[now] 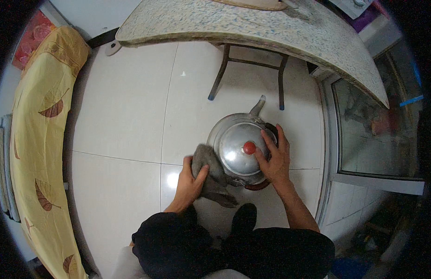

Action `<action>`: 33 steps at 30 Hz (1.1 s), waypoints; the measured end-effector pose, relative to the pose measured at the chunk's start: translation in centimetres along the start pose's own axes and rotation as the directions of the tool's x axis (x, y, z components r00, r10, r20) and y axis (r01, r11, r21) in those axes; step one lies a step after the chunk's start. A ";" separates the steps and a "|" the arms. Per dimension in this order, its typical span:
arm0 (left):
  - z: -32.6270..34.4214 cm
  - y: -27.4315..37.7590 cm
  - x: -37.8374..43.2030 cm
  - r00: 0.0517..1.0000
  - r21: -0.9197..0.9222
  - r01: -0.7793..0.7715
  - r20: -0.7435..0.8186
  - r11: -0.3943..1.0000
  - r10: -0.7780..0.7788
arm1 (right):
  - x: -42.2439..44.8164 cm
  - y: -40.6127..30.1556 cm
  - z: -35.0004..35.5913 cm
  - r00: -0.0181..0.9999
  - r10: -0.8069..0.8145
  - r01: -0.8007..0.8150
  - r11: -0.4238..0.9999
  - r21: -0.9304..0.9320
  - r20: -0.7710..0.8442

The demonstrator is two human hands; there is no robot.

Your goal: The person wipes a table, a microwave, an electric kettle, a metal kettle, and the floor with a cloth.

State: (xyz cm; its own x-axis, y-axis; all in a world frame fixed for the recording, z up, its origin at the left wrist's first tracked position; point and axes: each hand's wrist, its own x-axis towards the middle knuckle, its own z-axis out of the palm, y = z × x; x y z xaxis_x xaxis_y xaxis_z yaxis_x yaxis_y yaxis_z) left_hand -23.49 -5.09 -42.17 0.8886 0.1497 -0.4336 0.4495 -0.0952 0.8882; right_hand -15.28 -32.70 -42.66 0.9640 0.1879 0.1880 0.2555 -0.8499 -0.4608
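Observation:
A metal kettle (233, 139) with a round lid (233, 160) and a red knob (249, 148) stands on the tiled floor before me. Its spout (258, 106) points away, towards the table. The kettle's dark handle (258, 186) lies folded down on the right side. Over the lid's right part, my right hand (276, 157) grips the kettle, thumb beside the knob and fingers by the handle, which is partly hidden under it. A grey-brown cloth (212, 174) is bunched in my left hand (191, 181) and presses against the kettle's left side.
A speckled table (250, 31) arches across the far side, with dark metal stool legs (220, 76) beneath it. Yellow leaf-patterned fabric (44, 139) covers a long piece of furniture at left. A framed glass door (376, 129) stands at right. My dark shoe (244, 218) is close to the kettle.

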 end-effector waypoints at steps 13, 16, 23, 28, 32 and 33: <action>-0.6 -1.6 16.3 0.982 0.090 -0.130 0.147 0.988 0.116 | 0.1 0.1 0.4 0.999 -0.034 0.035 0.999 0.014 -0.013; -0.8 -2.2 12.9 0.992 0.122 -0.044 0.123 0.992 0.029 | 0.0 0.9 0.3 0.999 -0.034 0.034 0.999 0.013 0.002; -0.4 -7.6 4.4 0.943 -0.149 0.331 0.066 0.932 -0.325 | 0.1 0.4 -0.1 0.999 -0.014 0.013 1.000 0.024 0.052; -0.7 -4.2 -1.4 0.854 -0.354 0.518 0.263 0.779 -0.448 | -0.1 1.1 0.1 0.999 -0.007 0.007 1.000 -0.005 0.039; -3.2 -2.0 -1.1 0.907 -0.464 0.403 0.086 0.789 -0.412 | -0.2 0.7 -0.1 0.999 -0.018 0.019 0.999 -0.036 0.037; -4.2 -1.5 -0.8 0.941 -0.445 0.309 0.019 0.840 -0.337 | -0.1 0.4 0.0 0.999 -0.014 0.015 0.999 -0.032 0.035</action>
State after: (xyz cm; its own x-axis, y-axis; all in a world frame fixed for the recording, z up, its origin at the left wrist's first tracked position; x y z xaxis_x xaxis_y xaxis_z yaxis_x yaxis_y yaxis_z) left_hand -25.25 -0.89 -42.52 0.6870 0.1544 -0.7100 0.6118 0.4043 0.6799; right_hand -15.27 -33.06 -42.89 0.9623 0.2167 0.1642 0.2676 -0.8621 -0.4303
